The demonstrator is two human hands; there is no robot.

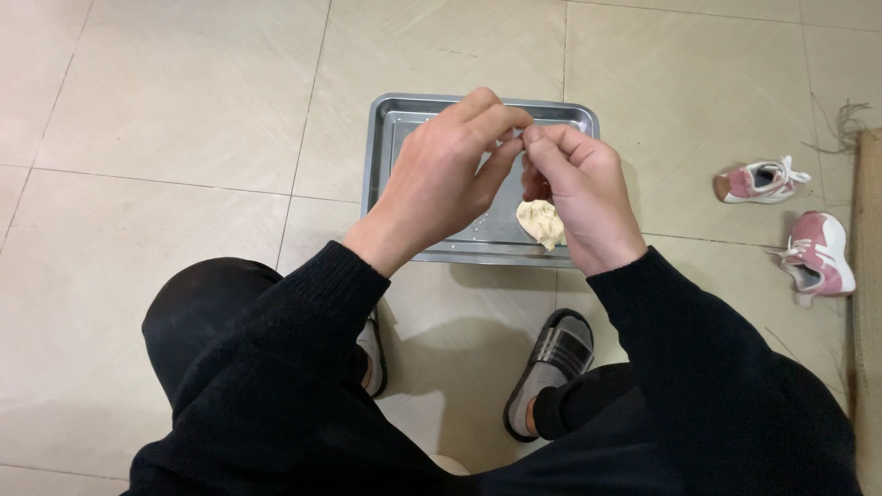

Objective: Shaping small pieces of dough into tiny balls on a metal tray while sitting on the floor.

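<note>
Beige tiled floor (184, 119) carried a steel tray (386, 147) at twelve o'clock, two pink-and-white shoes (790, 220) at three o'clock, and two striped slippers (551, 358) at six o'clock.

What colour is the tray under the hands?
Silvery bare metal; the tray shows best in the head view, lying on the beige floor tiles.

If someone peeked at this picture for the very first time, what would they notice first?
Right in the middle, the left hand and right hand pinch together a pale piece of dough with speckled filling, held above a shiny metal tray that sits on the tiled floor. Off to the right lie two small pink and white shoes, and below the hands is a foot in a striped slipper.
</note>
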